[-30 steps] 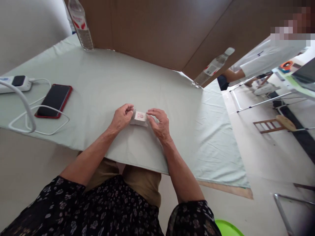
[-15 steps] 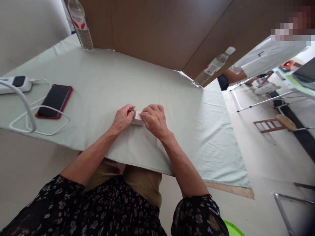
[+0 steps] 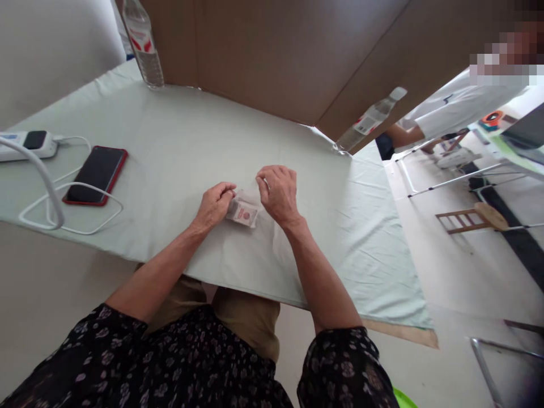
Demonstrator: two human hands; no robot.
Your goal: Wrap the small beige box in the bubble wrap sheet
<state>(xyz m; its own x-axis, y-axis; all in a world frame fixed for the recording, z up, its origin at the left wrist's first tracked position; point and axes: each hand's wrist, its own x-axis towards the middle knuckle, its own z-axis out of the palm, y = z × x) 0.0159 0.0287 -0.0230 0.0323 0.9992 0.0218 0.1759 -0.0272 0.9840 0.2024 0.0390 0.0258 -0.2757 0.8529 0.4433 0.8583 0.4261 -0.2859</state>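
Small pack (image 3: 245, 215): on the bench (image 3: 178, 141) between the two hands, set at a slant, red print on its pale upper face.
Left hand (image 3: 215, 205): fingers grasping the pack's left end.
Right hand (image 3: 279, 191): just beyond the pack's right end, fingers pinched together on clear film (image 3: 250, 194) that reaches from the pack.
Phone (image 3: 97, 174): red case, dark screen, well apart from the left hand.
Bottles (image 3: 145, 54): two, both beside the brown cardboard (image 3: 263, 56).

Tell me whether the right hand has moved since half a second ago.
Yes: the right hand has shifted up and right in the picture, closer to the bottle on the right.
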